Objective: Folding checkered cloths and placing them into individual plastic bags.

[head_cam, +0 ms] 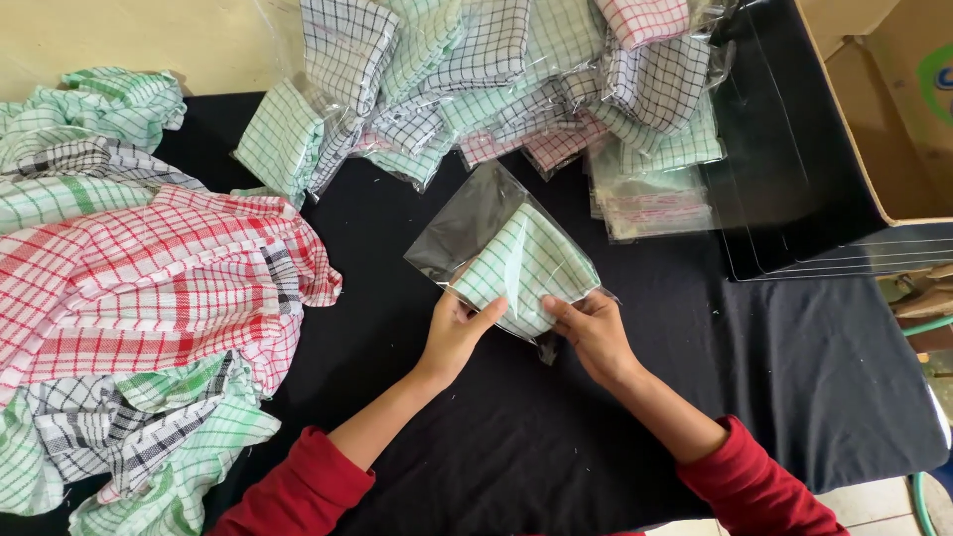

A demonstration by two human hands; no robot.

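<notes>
Both hands grip one clear plastic bag (496,248) at its near, open end, with a folded green-checked cloth (526,268) partly slid inside. The left hand (455,333) pinches the bag's near-left edge, thumb on top over the cloth; the right hand (594,333) has its fingers closed on the near-right corner of bag and cloth. Measured from the bag, its long axis runs away from the fingers, slanting up and to the left, and the far half lies empty on the black tablecloth (635,417). Beyond the bag sits a heap of already bagged cloths (516,79); just right of the bag's far end lies a stack of empty bags (650,203); well to its left lies a pile of loose checked cloths (149,298).
</notes>
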